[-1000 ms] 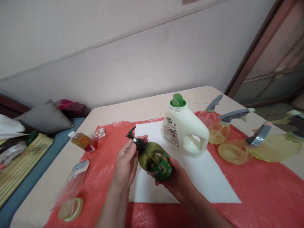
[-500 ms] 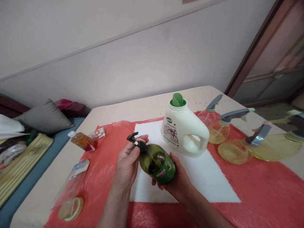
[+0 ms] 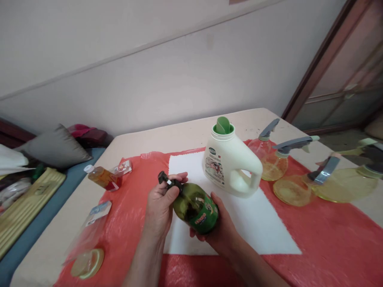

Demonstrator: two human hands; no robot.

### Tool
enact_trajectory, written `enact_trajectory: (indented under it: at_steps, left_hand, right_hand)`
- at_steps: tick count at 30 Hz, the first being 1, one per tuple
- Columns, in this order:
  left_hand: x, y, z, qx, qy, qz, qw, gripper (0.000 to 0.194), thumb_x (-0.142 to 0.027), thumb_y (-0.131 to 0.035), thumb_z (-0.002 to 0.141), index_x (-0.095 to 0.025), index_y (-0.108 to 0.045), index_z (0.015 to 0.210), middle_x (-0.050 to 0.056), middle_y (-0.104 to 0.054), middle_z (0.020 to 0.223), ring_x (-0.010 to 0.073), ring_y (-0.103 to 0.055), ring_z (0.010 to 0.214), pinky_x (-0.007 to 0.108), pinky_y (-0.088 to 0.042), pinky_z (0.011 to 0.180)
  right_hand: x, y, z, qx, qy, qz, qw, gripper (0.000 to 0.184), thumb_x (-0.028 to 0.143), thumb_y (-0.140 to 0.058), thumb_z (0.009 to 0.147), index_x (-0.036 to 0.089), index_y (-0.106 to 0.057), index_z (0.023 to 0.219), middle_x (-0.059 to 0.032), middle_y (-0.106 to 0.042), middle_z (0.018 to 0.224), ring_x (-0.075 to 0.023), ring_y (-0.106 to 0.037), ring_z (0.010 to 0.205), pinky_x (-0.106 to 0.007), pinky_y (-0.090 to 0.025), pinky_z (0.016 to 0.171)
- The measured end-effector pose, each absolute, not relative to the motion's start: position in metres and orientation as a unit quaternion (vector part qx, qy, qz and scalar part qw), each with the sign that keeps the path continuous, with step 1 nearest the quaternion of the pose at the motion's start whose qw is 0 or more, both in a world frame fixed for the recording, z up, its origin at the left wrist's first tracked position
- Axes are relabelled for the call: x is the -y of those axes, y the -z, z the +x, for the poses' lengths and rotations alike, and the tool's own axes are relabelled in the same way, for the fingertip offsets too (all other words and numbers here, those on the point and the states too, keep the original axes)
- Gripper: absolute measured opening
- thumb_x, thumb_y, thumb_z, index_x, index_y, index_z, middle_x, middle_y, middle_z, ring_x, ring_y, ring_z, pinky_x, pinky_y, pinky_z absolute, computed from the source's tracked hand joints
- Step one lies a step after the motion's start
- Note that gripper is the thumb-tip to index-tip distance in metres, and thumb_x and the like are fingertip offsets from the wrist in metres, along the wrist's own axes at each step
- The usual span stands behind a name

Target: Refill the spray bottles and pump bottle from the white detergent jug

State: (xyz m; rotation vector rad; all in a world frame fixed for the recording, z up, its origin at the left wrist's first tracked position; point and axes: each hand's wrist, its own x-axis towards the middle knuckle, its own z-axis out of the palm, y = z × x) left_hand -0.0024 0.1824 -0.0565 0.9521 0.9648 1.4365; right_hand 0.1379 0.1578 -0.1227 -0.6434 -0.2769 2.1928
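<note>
- One green pump bottle [image 3: 196,209], tilted, over the one white sheet [image 3: 269,235].
- Two hands on it — the left hand [image 3: 160,205] has its fingers closed round the neck, the right hand [image 3: 223,227] has its fingers wrapped round the lower body.
- One white jug [image 3: 233,163] just beyond, upright, partly blocking one of four spray bottles [image 3: 273,169].
- One amber bottle [image 3: 103,178] at left.

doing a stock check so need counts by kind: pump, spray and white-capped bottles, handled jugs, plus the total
Pump bottle: 1
Spray bottles: 4
White-capped bottle: 1
Handled jug: 1
Total: 7
</note>
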Motion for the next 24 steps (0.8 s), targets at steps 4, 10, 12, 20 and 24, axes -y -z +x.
enact_trajectory:
  at_steps: [4, 10, 12, 20, 24]
  left_hand:
    - [-0.179, 0.053, -0.006, -0.363, -0.562, 0.415, 0.616, 0.035, -0.042, -0.086, 0.064, -0.020, -0.075, 0.089, 0.013, -0.073, 0.112, 0.0320, -0.066, 0.107, 0.042, -0.053, 0.088]
    - [-0.183, 0.054, -0.010, -0.372, -0.563, 0.409, 0.614, 0.046, -0.045, -0.085, 0.065, -0.019, -0.072, 0.100, 0.014, -0.072, 0.115, 0.0302, -0.067, 0.103, 0.042, -0.053, 0.088]
    - [-0.187, 0.057, -0.009, -0.398, -0.598, 0.374, 0.586, 0.045, -0.042, -0.085, 0.066, -0.020, -0.069, 0.102, 0.011, -0.072, 0.114, 0.0266, -0.068, 0.100, 0.039, -0.054, 0.086]
    - [-0.194, 0.060, -0.009, -0.422, -0.607, 0.320, 0.593, 0.026, -0.036, -0.081, 0.072, -0.015, -0.070, 0.083, 0.011, -0.074, 0.109, 0.0233, -0.070, 0.093, 0.035, -0.053, 0.086]
    - [-0.190, 0.060, -0.009, -0.408, -0.579, 0.354, 0.610, 0.033, -0.039, -0.080, 0.074, -0.014, -0.075, 0.095, 0.013, -0.074, 0.107, 0.0249, -0.069, 0.097, 0.035, -0.052, 0.088]
  right_hand:
    - [-0.154, 0.130, 0.134, 0.065, -0.928, -0.214, 0.296, 0.084, 0.082, -0.031, 0.081, 0.008, -0.069, 0.092, -0.0142, -0.070, 0.068, -0.0214, -0.064, 0.043, -0.020, -0.030, 0.032]
    - [-0.151, 0.128, 0.129, 0.047, -0.934, -0.204, 0.289, 0.082, 0.081, -0.030, 0.083, 0.009, -0.068, 0.089, -0.0142, -0.071, 0.071, -0.0215, -0.066, 0.047, -0.020, -0.032, 0.034]
    - [-0.152, 0.125, 0.129, 0.046, -0.915, -0.215, 0.339, 0.072, 0.076, -0.038, 0.085, 0.011, -0.068, 0.093, -0.0115, -0.072, 0.073, -0.0206, -0.067, 0.051, -0.020, -0.036, 0.037]
    - [-0.158, 0.118, 0.135, 0.076, -0.877, -0.251, 0.403, 0.062, 0.068, -0.045, 0.087, 0.013, -0.065, 0.106, -0.0102, -0.073, 0.076, -0.0203, -0.068, 0.054, -0.021, -0.040, 0.040]
    - [-0.159, 0.122, 0.139, 0.034, -0.919, -0.232, 0.316, 0.074, 0.076, -0.036, 0.084, 0.009, -0.066, 0.092, -0.0129, -0.070, 0.069, -0.0211, -0.066, 0.047, -0.019, -0.034, 0.034]
